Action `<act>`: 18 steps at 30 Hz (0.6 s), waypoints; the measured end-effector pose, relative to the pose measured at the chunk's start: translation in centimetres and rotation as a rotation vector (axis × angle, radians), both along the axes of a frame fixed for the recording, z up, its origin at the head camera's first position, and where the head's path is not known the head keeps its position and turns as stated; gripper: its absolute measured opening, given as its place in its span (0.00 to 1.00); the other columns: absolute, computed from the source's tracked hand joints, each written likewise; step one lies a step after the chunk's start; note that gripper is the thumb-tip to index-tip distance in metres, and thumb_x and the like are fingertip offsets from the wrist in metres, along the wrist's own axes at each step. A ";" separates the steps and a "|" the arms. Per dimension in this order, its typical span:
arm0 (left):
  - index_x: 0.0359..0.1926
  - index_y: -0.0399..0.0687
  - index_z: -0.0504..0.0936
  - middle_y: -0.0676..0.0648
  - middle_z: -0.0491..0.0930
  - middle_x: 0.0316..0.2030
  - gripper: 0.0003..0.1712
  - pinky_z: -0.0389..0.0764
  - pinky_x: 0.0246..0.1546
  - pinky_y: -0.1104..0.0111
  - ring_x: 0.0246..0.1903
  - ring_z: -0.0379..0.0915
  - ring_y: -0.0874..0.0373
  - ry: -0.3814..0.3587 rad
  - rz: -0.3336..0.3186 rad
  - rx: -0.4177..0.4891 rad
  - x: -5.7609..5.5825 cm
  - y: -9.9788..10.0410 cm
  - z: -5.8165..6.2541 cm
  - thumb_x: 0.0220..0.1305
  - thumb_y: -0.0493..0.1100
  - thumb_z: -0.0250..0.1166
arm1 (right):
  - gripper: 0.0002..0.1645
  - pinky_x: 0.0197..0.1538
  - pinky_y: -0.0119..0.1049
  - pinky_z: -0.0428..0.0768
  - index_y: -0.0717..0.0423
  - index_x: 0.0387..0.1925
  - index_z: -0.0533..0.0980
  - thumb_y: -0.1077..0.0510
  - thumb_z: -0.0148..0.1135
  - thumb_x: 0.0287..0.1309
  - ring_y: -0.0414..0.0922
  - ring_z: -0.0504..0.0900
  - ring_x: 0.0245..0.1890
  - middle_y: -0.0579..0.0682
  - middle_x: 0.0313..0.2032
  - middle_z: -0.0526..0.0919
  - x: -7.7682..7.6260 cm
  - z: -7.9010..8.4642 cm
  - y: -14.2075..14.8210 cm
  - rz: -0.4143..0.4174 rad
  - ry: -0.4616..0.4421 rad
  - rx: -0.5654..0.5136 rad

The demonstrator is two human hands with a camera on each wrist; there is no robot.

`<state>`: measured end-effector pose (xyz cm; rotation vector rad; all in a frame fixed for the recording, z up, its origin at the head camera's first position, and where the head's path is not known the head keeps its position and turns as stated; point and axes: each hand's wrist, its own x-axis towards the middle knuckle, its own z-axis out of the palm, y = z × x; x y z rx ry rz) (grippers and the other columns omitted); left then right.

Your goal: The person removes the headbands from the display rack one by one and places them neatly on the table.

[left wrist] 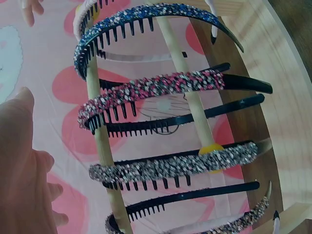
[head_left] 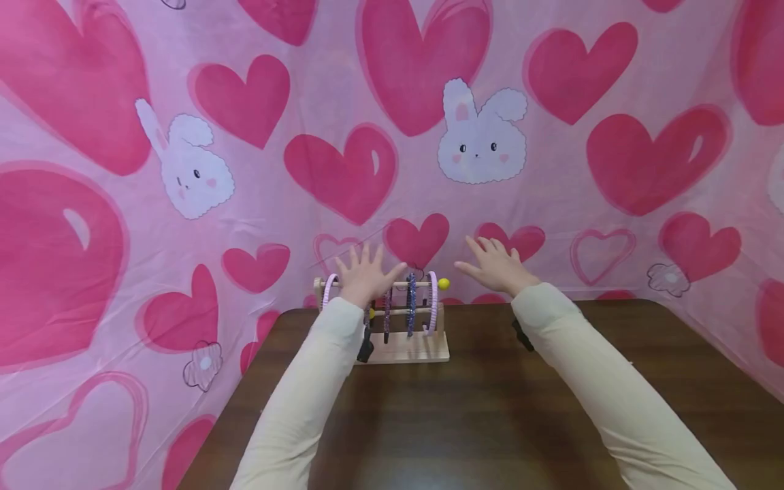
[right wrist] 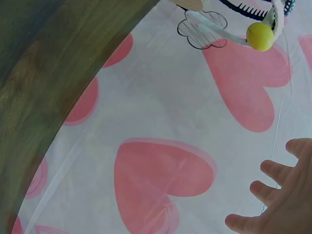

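A wooden rack stands near the table's far edge, with several headbands hung over its rods. In the left wrist view a blue glittery headband, a pink and silver one and a silver one hang on a rod. My left hand is spread in front of the rack's upper rod, holding nothing. My right hand, fingers spread and holding nothing, is raised to the right of the rack's yellow ball end. A lilac headband hangs nearest that end.
The brown table carries the rack on its far left part. Close behind it hangs a pink cloth printed with hearts and rabbits. A black wrist strap part shows beside the right sleeve.
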<state>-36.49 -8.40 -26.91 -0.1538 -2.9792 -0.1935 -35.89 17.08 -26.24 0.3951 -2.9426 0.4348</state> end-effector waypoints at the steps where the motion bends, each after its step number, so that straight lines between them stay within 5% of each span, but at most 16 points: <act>1: 0.72 0.57 0.41 0.42 0.38 0.71 0.48 0.29 0.57 0.39 0.67 0.25 0.39 -0.001 0.000 0.004 0.0 -0.1 0.0 0.58 0.76 0.33 | 0.50 0.59 0.66 0.36 0.54 0.71 0.43 0.31 0.45 0.58 0.64 0.41 0.66 0.64 0.68 0.47 0.1 0.0 -0.1 0.001 0.000 -0.003; 18: 0.72 0.53 0.45 0.40 0.41 0.70 0.47 0.27 0.56 0.38 0.67 0.25 0.38 0.012 0.032 0.029 1.1 -2.5 -0.1 0.60 0.74 0.36 | 0.49 0.59 0.65 0.44 0.54 0.71 0.44 0.32 0.46 0.59 0.63 0.47 0.65 0.64 0.67 0.49 0.3 -0.2 -1.7 0.031 0.000 0.017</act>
